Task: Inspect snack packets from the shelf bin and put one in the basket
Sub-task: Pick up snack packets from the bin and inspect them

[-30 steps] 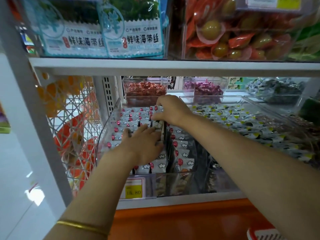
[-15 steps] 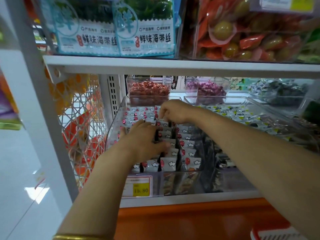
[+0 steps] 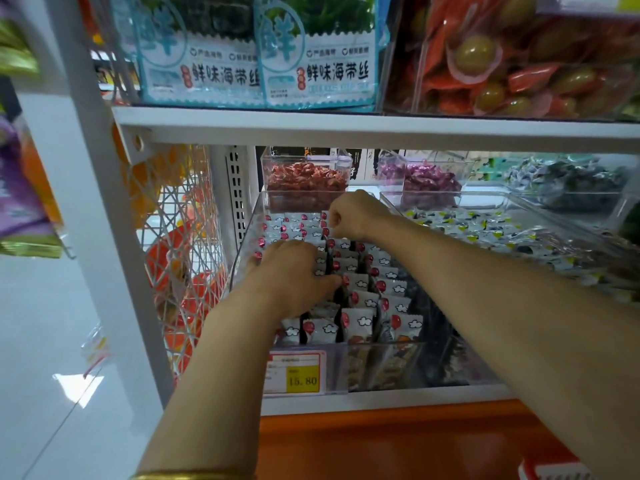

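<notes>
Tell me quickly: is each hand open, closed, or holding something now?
Left hand: open, resting on the snack packets.
Right hand: curled over the rear rows; whether it grips one cannot be told.

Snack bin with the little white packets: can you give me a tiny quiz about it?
1. True or false: both the left hand and the right hand are over the clear plastic bin of small white red-dotted snack packets.
2. The yellow price tag on the bin's front reads: A) 15.80 B) 9.50 C) 20.00
3. Which hand reaches farther back in the bin?
Key: 1 true; 2 A; 3 right hand.
</notes>
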Tool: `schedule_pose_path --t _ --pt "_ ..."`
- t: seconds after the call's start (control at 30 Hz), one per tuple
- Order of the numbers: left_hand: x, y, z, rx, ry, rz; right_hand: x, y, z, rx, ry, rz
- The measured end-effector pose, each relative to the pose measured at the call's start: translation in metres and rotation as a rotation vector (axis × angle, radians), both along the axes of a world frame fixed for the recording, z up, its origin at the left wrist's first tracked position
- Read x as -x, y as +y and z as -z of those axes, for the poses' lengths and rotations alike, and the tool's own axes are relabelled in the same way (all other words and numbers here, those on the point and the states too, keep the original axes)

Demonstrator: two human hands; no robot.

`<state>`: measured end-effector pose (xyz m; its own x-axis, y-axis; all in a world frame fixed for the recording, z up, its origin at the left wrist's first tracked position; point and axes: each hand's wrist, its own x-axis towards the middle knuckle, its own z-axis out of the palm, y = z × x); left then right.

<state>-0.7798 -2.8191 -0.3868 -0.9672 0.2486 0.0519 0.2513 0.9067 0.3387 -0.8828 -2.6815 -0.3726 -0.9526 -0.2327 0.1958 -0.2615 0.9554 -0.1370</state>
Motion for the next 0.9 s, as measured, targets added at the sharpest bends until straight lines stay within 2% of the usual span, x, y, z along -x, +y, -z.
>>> schedule_pose_path --t 0.07,0.13,0.33,0.43,0.5,0.57,0.67,0.73,0.9 --pt "-0.001 -0.001 0.000 -0.025 0.021 -0.002 0.001 -0.003 0.001 -0.032 0.010 0.004" --pt "-0.001 -0.002 0.001 -0.043 0.054 -0.001 0.000 -0.002 -0.002 0.031 0.049 0.001" --pt "-0.009 -0.002 -0.007 -0.295 0.224 -0.067 -0.032 0.014 -0.018 0.388 0.423 0.053" --pt "-0.017 0.000 -0.009 -0.424 0.265 -0.089 -0.068 0.023 -0.017 0.651 0.516 0.092" --pt "-0.021 0.002 -0.007 -0.490 0.266 -0.079 -0.093 0.029 -0.013 0.871 0.471 0.094" --pt "-0.027 0.005 -0.007 -0.578 0.213 -0.066 -0.117 0.034 -0.009 1.096 0.338 0.113" --pt "-0.033 0.008 -0.003 -0.874 -0.014 -0.087 -0.143 0.037 0.002 1.372 0.122 0.106" --pt "-0.037 0.007 -0.002 -1.053 -0.158 -0.107 -0.155 0.039 0.006 1.483 0.045 0.090" --pt "-0.042 0.003 -0.003 -1.289 -0.314 -0.086 -0.175 0.047 0.005 1.659 -0.080 0.008"
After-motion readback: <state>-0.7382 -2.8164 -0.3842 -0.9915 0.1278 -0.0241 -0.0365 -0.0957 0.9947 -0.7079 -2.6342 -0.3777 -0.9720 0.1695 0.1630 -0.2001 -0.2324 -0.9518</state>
